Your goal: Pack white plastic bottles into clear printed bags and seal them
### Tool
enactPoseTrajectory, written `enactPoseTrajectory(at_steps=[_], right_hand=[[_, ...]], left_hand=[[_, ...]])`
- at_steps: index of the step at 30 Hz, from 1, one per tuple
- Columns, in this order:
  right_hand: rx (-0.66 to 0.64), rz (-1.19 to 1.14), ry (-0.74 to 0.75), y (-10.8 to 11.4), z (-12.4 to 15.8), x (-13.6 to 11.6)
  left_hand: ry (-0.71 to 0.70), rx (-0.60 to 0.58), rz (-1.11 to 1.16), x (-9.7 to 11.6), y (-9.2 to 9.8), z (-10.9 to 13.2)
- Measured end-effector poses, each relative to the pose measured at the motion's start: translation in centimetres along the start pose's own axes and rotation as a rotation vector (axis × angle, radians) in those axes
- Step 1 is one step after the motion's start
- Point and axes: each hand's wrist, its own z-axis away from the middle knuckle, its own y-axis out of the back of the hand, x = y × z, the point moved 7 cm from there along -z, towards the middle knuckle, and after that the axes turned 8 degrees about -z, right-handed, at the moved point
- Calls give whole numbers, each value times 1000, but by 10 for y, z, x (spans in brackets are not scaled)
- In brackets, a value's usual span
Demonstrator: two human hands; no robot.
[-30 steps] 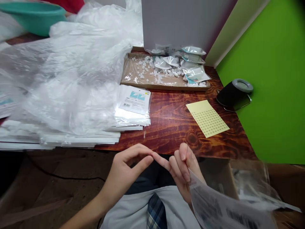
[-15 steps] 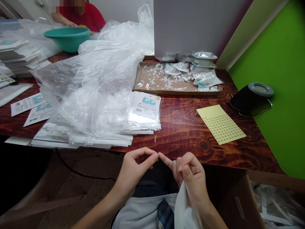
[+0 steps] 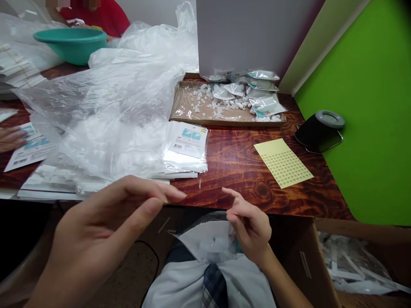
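Note:
My left hand is raised close to the camera, left of my lap. Its thumb and index finger come together in a pinch, and whatever may be between them is too small to make out. Above my lap, my right hand grips the edge of a clear plastic packet with its thumb and curled fingers, the index finger stretched out. Inside the packet are a white card and whitish pieces. On the table beyond lies a yellow sheet of small round stickers.
Flat packets with printed cards lie by a big clear plastic bag. A cardboard tray holds white pieces and filled packets. A black speaker stands right; a teal basin is behind. Another person's hand reaches in left.
My left hand has moved up and left, away from my right index finger. The packet in my right hand has swung into fuller view. Another person's hand has appeared over cards at the left.

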Motion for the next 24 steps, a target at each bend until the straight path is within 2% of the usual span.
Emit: enactPoseTrajectory(at_steps=[3, 7, 9, 10, 12, 14, 19, 24], right_hand=[[-106, 173, 190, -4, -5, -19], [-203, 386, 382, -9, 1, -41], [-226, 430, 437, -9, 5, -46], [-232, 445, 448, -8, 7, -47], [-239, 460, 444, -8, 9, -45], [-223, 452, 419, -7, 10, -41], [-158, 371, 317, -5, 9, -34], [-105, 223, 246, -7, 17, -28]], left_hand=[[-39, -313, -59, 18, -20, -8], [142, -815, 15, 16, -58, 5], [138, -981, -68, 17, -67, 16], [108, -1020, -119, 17, -69, 20], [44, -1030, -178, 19, -70, 23], [45, -1003, -162, 19, -70, 23], [251, -902, 29, 12, -70, 20], [306, -866, 24, 4, -69, 23]])
